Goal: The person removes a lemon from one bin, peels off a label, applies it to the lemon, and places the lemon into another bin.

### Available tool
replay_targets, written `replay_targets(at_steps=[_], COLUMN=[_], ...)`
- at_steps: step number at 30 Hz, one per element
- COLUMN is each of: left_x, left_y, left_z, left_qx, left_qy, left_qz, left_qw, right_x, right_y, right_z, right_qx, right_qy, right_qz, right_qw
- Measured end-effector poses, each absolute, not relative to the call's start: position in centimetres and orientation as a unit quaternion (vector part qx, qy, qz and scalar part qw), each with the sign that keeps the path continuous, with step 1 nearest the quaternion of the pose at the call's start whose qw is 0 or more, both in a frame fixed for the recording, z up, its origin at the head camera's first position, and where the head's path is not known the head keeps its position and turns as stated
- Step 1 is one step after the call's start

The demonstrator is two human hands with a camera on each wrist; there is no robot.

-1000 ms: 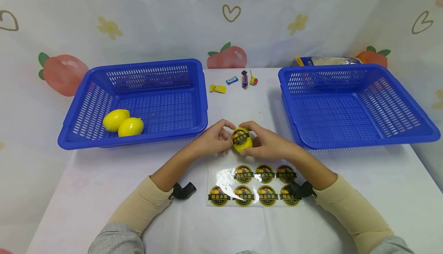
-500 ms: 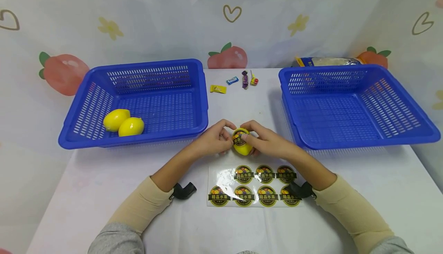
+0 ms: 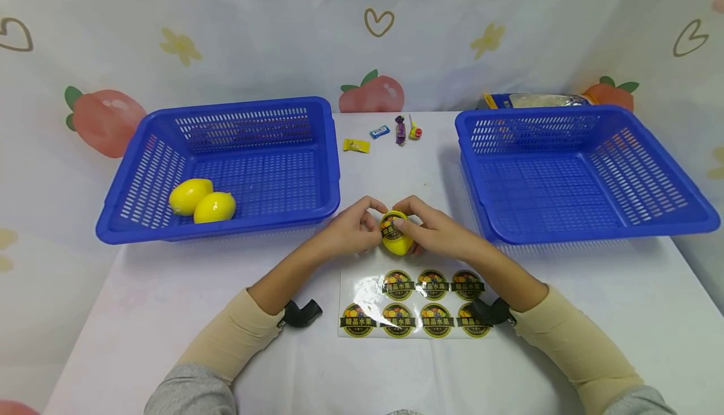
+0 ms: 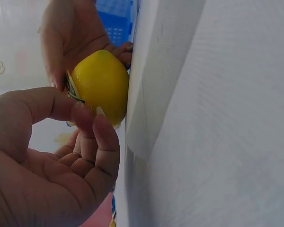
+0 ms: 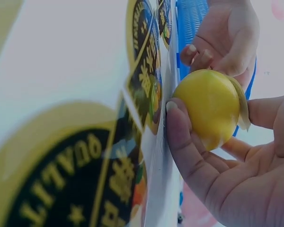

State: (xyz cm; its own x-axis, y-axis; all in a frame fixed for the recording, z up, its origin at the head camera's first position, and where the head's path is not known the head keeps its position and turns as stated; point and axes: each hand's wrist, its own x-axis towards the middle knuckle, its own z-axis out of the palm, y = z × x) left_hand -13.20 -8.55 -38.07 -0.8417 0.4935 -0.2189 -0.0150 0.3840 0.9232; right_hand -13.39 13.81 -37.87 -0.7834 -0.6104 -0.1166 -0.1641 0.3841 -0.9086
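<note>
Between both hands, in the head view, a yellow lemon (image 3: 399,246) is held low over the table. On its upper side lies a round black-and-gold fruit sticker (image 3: 389,227); an edge of the sticker (image 5: 244,116) stands off the peel in the right wrist view. My right hand (image 3: 438,234) grips the lemon from the right, thumb pressing on the sticker and fingers curled around the far and lower sides. On the left, my left hand (image 3: 356,227) has bent fingers and thumb pinched together at the sticker's left edge, close against the lemon (image 4: 102,85).
A sticker sheet (image 3: 362,292) with several labels lies in front of the hands. The left blue basket (image 3: 271,173) contains two lemons (image 3: 202,201); a second blue basket (image 3: 543,182) stands right. Small wrapped candies (image 3: 379,131) lie at the back, and a packet (image 3: 537,100) lies behind the right basket.
My right thumb has moved from the lemon's near side up onto the sticker, covering part of it. The left hand and the lemon have barely moved.
</note>
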Motion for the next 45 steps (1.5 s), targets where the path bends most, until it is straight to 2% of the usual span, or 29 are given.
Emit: replay_targets(at_steps=[17,32,45], left_x=[-13.11,-13.05,-12.96], left_y=[-8.57,-8.53,-8.46], left_z=[-38.26,-38.58,-38.56], left_qx=[0.195,0.222,0.209], left_qy=[0.769,0.787,0.8], left_qz=[0.549,0.529,0.515], left_qw=[0.264,0.229,0.228], right_x=[-13.45,-13.35,-13.58], right_y=[13.66,13.69,13.98], right_z=[-38.23,-38.03,-38.32], right_qx=[-0.252,-0.255,-0.23], right_qy=[0.798,0.809,0.801], right_qz=[-0.507,-0.49,-0.511], right_qw=[0.207,0.2,0.211])
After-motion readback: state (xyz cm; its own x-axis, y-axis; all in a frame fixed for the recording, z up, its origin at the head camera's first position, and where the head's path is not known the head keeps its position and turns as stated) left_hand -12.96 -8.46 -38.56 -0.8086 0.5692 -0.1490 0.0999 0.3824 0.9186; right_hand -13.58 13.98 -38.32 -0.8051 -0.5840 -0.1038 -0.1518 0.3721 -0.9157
